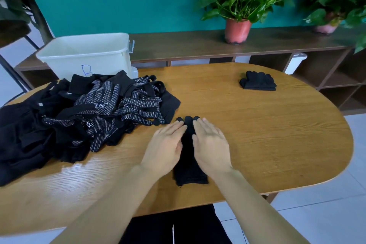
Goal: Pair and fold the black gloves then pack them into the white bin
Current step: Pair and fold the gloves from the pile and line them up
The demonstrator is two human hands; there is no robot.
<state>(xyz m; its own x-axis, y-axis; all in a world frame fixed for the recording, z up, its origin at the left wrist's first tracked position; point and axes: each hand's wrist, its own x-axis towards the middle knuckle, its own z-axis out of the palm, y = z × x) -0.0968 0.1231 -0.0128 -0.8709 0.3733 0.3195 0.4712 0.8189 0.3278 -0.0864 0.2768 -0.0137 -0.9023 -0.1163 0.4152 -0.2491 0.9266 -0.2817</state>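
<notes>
Head view: step in hand looks like pairing, smoothing stacked glove pair [189, 173] flat on table [277, 144], near centre; left hand [165, 144] and right hand [210, 144] lie on it side by side, fingers straight, pressing, gripping nothing; next move likely fold, needing pinch at one end, carried over the other; pair's long axis runs near-far, fingertips pointing far, cuff near; unsorted glove pile [89, 115] left; white bin [87, 53] far left; folded pair [257, 82] far right.

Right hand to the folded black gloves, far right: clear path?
Probably yes: the right hand holds nothing, and only bare oval wooden table separates it from the folded black gloves.
</notes>
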